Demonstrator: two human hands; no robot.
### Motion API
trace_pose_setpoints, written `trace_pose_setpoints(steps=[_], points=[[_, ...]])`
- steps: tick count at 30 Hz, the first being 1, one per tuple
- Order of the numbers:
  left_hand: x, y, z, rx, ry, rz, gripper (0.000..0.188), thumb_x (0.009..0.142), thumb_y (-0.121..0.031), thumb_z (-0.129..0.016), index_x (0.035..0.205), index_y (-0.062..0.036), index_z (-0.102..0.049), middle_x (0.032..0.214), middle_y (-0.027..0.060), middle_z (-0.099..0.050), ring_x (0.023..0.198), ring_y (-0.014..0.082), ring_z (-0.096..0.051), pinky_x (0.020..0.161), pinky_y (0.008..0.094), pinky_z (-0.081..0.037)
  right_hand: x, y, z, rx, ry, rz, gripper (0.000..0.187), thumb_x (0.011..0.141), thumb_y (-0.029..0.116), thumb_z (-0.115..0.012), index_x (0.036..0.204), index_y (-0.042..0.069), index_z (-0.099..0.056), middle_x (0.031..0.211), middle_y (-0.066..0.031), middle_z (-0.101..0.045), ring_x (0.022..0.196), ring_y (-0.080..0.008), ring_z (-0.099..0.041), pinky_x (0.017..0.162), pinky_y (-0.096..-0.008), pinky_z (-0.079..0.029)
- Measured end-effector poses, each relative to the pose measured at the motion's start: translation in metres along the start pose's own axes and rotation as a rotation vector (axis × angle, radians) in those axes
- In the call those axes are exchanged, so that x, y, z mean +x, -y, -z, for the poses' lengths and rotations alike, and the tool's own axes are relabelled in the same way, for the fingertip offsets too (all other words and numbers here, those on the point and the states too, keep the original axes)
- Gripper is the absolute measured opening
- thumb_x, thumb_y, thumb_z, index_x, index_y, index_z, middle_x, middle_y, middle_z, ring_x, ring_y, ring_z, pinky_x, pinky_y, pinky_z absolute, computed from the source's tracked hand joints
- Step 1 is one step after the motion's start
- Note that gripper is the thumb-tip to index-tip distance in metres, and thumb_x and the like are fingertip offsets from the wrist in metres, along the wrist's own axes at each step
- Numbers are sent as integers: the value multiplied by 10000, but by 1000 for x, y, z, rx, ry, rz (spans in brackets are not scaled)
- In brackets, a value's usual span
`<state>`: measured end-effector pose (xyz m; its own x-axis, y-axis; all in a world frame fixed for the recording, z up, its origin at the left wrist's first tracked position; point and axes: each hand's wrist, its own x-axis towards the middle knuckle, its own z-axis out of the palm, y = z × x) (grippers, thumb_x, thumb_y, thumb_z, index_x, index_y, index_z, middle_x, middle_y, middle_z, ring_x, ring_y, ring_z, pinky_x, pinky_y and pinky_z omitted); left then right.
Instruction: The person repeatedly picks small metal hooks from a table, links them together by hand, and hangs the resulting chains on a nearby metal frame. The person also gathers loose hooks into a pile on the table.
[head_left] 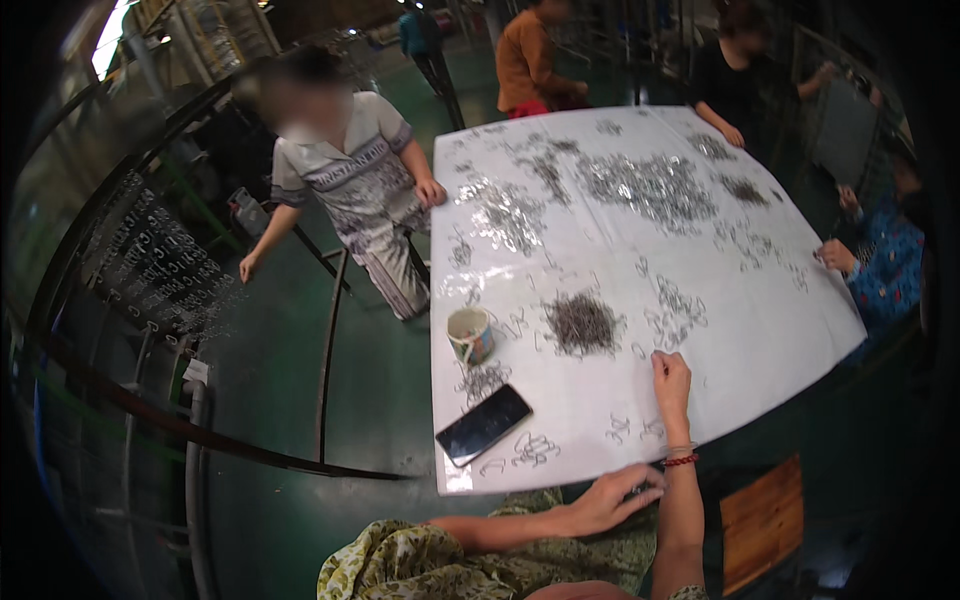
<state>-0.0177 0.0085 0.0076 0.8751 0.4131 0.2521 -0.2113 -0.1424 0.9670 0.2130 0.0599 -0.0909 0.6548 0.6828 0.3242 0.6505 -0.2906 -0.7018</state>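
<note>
My right hand, with a red beaded bracelet at its wrist, is over the white table. Its fingers are pinched together beside a loose cluster of small bent metal hooks; what they hold is too small to make out. Nearer to me, just off the table's front edge, my left hand is curled, thumb close to the fingers, with a small dark thing between them that I cannot name. Left of the hooks is a heap of thin dark metal pieces. A few more hooks lie by my right wrist.
A phone and a small cup stand near the table's left edge. Shiny metal pieces spread across the far half. A person sits at the left by a rack; others are around the far and right sides. A wooden board is below right.
</note>
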Motion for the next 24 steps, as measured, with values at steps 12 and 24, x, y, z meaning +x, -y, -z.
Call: trace_pose_setpoints(steps=[12,24], points=[[-10,8,10,-1,5,-7,162,940,-76,-605,1068,21,-585,1016,125,-631,975,256,-621,863,352,-481,-3,14,0,19,104,-9,83,837,29,-638,898,-21,-611,838,-133,-632,790,-302,-622,696,-367,-505],[1,-7,5,92,4,-54,151,910,-89,-648,1018,12,-617,978,132,-639,932,251,-630,834,347,-494,-121,98,161,566,61,-145,387,816,-112,-643,1187,-49,-553,798,-43,-645,759,-85,-613,705,-216,-495]])
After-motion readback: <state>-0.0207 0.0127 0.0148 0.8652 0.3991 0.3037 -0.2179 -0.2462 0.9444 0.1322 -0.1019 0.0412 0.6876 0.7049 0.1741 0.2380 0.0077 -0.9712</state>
